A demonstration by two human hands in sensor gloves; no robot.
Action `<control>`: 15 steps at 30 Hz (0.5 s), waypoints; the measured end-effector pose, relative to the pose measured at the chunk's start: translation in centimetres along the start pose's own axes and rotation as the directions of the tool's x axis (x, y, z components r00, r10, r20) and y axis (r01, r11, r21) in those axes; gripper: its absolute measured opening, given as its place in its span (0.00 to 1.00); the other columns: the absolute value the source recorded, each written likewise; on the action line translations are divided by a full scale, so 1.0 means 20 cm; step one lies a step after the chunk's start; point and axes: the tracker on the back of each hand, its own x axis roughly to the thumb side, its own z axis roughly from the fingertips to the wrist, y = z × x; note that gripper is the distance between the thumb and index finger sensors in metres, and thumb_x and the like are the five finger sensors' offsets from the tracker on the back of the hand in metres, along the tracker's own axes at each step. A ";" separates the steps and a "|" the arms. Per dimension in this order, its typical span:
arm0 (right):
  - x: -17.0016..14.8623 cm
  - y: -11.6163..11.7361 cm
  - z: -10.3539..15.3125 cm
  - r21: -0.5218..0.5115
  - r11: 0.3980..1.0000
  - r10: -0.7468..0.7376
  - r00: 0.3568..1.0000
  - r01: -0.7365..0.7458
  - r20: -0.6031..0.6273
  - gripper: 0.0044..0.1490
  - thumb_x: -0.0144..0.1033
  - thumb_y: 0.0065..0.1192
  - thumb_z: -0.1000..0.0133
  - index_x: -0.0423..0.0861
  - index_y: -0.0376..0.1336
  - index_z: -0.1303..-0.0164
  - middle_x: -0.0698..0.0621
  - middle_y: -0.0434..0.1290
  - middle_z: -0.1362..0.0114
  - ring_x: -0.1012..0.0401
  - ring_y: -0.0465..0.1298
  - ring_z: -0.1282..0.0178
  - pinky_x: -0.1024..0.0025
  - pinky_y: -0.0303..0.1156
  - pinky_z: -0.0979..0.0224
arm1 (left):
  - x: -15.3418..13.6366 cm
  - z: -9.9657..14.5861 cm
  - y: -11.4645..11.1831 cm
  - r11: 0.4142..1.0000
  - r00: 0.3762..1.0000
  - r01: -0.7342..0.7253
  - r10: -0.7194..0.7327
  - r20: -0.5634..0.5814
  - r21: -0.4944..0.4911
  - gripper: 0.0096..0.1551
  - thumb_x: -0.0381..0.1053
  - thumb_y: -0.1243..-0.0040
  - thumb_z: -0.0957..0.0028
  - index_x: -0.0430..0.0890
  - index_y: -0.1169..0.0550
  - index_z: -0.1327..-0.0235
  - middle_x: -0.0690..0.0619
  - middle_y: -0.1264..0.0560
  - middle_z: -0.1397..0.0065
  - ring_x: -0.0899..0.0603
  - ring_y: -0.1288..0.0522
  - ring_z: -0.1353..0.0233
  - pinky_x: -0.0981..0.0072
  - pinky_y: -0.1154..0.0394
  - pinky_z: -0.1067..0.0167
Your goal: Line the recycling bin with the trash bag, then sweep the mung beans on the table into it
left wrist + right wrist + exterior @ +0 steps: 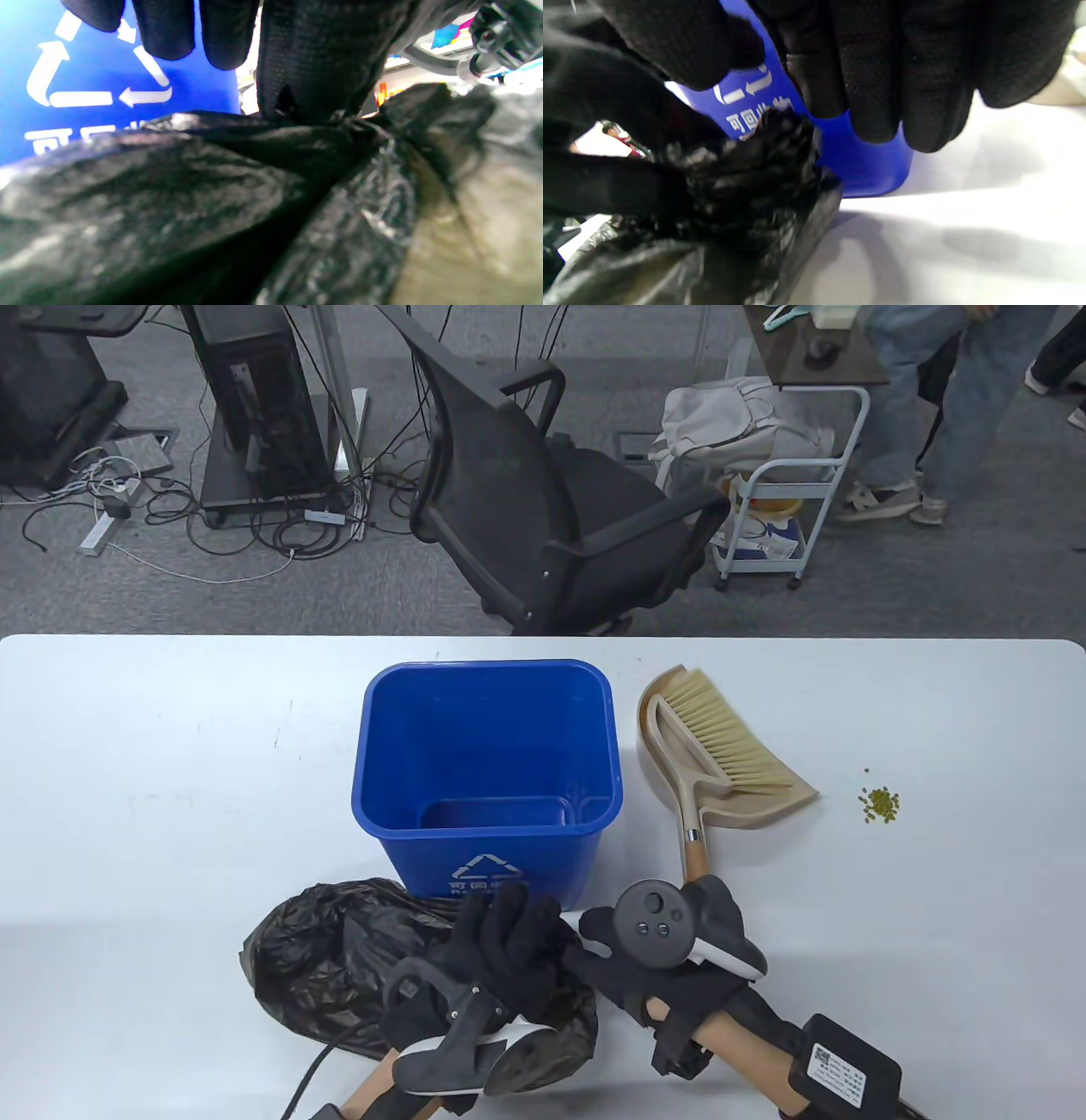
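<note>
The blue recycling bin [486,770] stands upright in the middle of the table, with no liner in it. In front of it lies the crumpled black trash bag [331,959]. My left hand [501,942] holds a bunched edge of the bag [237,178] just before the bin's front wall [85,84]. My right hand [611,950] pinches the same gathered edge [746,182] from the right. A small heap of green mung beans [881,804] sits on the table at the right.
A beige dustpan [730,780] with a hand brush [721,734] lying in it sits right of the bin, handle toward me. Beyond the table's far edge stand a black office chair [551,509] and a white cart [789,517].
</note>
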 end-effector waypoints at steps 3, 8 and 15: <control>-0.01 0.02 -0.04 0.064 0.998 -0.009 1.000 0.011 -0.027 0.45 0.54 0.59 0.44 0.28 0.73 0.37 0.27 0.80 0.38 0.34 0.82 0.43 0.36 0.76 0.44 | 0.02 -0.01 0.01 0.999 1.000 0.003 -0.004 0.027 0.033 0.21 0.48 0.23 0.55 0.41 0.09 0.52 0.38 0.34 0.15 0.21 0.38 0.18 0.20 0.42 0.26; -0.06 0.02 -0.07 0.088 0.991 -0.097 0.993 0.103 -0.070 0.33 0.45 0.66 0.44 0.32 0.77 0.46 0.32 0.84 0.44 0.38 0.86 0.49 0.40 0.79 0.48 | 0.05 0.00 0.00 0.998 0.999 0.013 -0.016 0.049 0.066 0.21 0.48 0.23 0.56 0.42 0.09 0.52 0.39 0.34 0.15 0.21 0.37 0.18 0.20 0.42 0.26; -0.05 0.01 -0.05 0.051 0.996 -0.076 0.996 0.078 -0.043 0.23 0.37 0.72 0.47 0.34 0.78 0.52 0.34 0.85 0.47 0.41 0.87 0.50 0.41 0.80 0.49 | 0.05 0.00 0.02 0.997 0.999 0.007 -0.010 0.053 0.073 0.23 0.51 0.24 0.56 0.43 0.10 0.50 0.38 0.34 0.15 0.21 0.38 0.18 0.20 0.43 0.26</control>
